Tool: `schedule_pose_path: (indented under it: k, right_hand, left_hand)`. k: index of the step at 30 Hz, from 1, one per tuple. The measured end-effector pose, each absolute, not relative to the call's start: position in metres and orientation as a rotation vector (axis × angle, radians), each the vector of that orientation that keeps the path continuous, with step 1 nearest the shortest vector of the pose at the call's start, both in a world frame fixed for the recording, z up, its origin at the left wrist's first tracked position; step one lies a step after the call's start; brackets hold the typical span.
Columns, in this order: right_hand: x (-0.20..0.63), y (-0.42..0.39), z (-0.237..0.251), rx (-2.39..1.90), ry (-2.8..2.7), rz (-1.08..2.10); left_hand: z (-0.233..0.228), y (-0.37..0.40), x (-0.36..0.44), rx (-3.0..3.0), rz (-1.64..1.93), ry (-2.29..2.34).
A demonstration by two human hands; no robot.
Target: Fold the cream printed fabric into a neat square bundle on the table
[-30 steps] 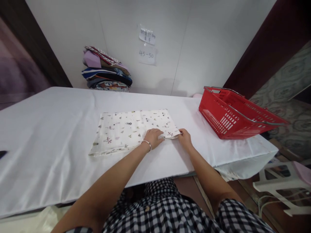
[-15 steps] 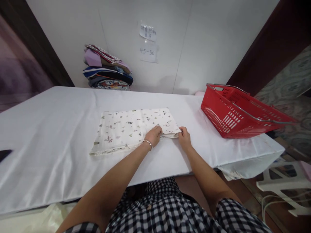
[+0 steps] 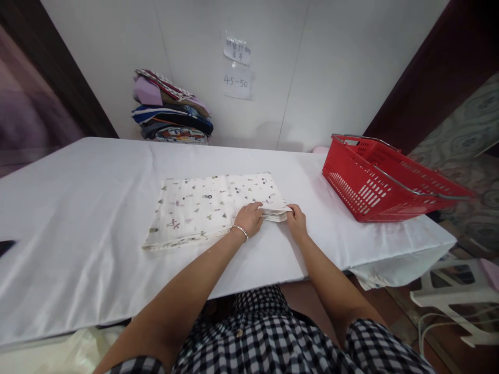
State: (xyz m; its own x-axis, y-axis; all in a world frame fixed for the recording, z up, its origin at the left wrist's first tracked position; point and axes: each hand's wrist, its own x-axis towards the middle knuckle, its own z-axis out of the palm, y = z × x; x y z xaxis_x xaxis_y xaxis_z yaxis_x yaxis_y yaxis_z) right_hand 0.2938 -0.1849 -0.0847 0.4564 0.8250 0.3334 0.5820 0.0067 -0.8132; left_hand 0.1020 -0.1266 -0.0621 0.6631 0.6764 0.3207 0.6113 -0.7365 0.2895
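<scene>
A folded white cloth (image 3: 195, 208) with small plant prints in green, pink and black lies flat in several layers before me. My left hand (image 3: 249, 219), a silver bracelet at its wrist, rests on the near edge right of the middle. Its fingers are stretched out over the fabric and point right; the thumb is hard to make out. At the cloth's near right corner, my right hand (image 3: 297, 221) pinches the edge between thumb and fingers. Between the two hands the stacked layers show along the slightly raised edge.
A white satin cloth covers the table (image 3: 97, 208). A red plastic basket (image 3: 362, 192) with metal handles stands at the right. Folded fabrics (image 3: 171, 111) are piled against the back wall, left of paper signs (image 3: 237, 83). A dark object (image 3: 5, 246) lies at the left edge.
My left hand has shifted slightly right, and its fingers have straightened from a curled grip over the cloth. The right hand stays at the corner.
</scene>
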Motion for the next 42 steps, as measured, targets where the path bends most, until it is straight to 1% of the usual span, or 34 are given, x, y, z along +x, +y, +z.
schedule_pose_path:
  k: [6,9,12,19,23,34,42]
  right_hand:
    - [0.293,-0.185,-0.085,-1.619,-1.235,0.324]
    - [0.293,-0.184,-0.086,-1.615,-1.243,0.329]
    - [0.293,-0.183,-0.087,-1.592,-1.238,0.352]
    - [0.295,-0.181,-0.088,-1.369,-1.154,0.589]
    - [0.299,-0.183,-0.086,-1.339,-1.145,0.649]
    - [0.297,-0.181,-0.090,-1.420,-1.185,0.617]
    - [0.299,-0.177,-0.094,-1.456,-1.093,0.547]
  left_hand:
    - [-0.055,-0.126,0.117,2.803,0.405,1.100]
    - [-0.051,-0.126,0.124,2.856,0.364,1.055]
    - [-0.051,-0.127,0.129,2.867,0.406,1.008]
    - [-0.055,-0.126,0.143,2.733,0.655,0.985]
    - [-0.052,-0.126,0.154,2.711,0.665,0.960]
    - [-0.049,-0.127,0.171,2.616,0.706,1.037]
    - [-0.051,-0.125,0.153,2.625,0.827,0.897]
